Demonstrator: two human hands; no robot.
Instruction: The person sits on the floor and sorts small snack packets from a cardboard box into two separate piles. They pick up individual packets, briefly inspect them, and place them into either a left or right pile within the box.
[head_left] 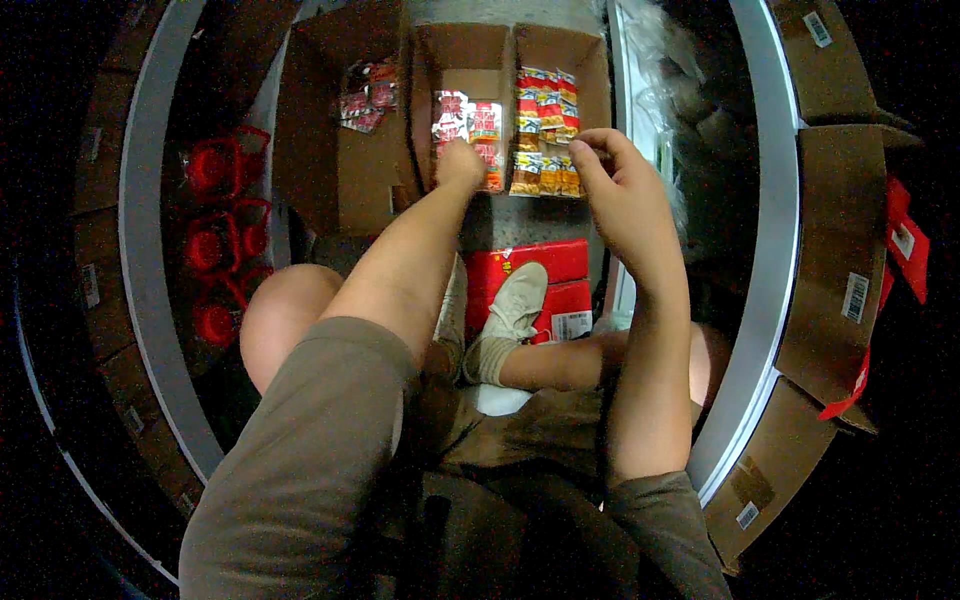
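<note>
Three cardboard compartments stand side by side ahead of me. Into the middle box (462,36) reaches my left hand (460,165), over red and white sachets (450,108); its fingers are hidden behind the back of the hand. My right hand (625,195) hovers at the near right edge of the right-hand box (560,42), beside yellow and red sachets (540,100) lying in rows. Its fingers are loosely curved, the thumb close to the index finger, and nothing shows between them. In the left box (340,190) lie more red and white sachets (370,95).
Red cartons (560,260) lie on the floor by my shoes (512,300). Red plastic items (212,240) stand in a row at left. Clear plastic wrap (660,80) lies at right, inside a pale metal rail (775,270). Cardboard boxes (830,250) line the outer right.
</note>
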